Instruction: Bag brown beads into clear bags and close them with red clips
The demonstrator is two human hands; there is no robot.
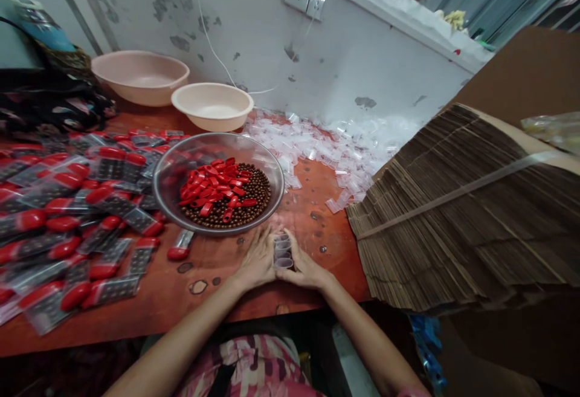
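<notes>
A short row of clear plastic sleeves (283, 253) stands on the red table with their openings up. My left hand (257, 262) presses against the row from the left, its fingers pointing forward. From the right, my right hand (306, 269) closes round the same sleeves, so they are held between both hands. Just beyond is a steel bowl (164, 188) with a heap of red plastic caps (211, 185) and many brown beads (259, 196). One red-capped filled sleeve (180, 247) lies by the bowl's near left side.
Many red-capped packs of beads (104, 209) cover the table's left side. Loose clear sleeves (312, 146) spread along the wall. Two plastic basins, a pink one (136, 74) and a cream one (212, 107), stand behind the bowl. Strapped flat cardboard (453, 216) borders the right.
</notes>
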